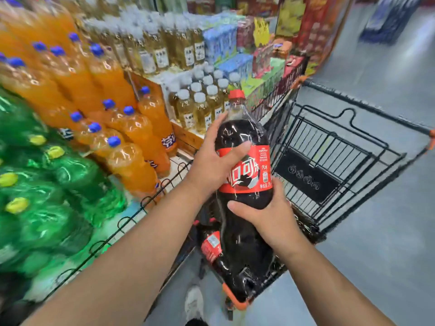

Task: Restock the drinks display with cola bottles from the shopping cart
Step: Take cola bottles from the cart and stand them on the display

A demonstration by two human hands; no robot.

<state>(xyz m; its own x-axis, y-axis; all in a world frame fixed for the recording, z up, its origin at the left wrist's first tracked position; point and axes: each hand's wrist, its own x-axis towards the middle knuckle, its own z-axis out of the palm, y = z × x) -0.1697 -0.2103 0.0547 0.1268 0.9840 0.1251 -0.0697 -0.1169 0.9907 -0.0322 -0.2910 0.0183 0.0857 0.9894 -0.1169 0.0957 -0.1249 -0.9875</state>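
Cola bottle (244,161) at frame centre, above cart (353,147). Left hand (211,161) wraps shoulder; right hand (270,217) clamps below label. Likely heavy, full, smooth plastic, slippery; two-hand hold advised.

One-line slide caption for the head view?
Left hand and right hand grip a cola bottle at the shopping cart, beside orange soda bottles and green soda bottles.
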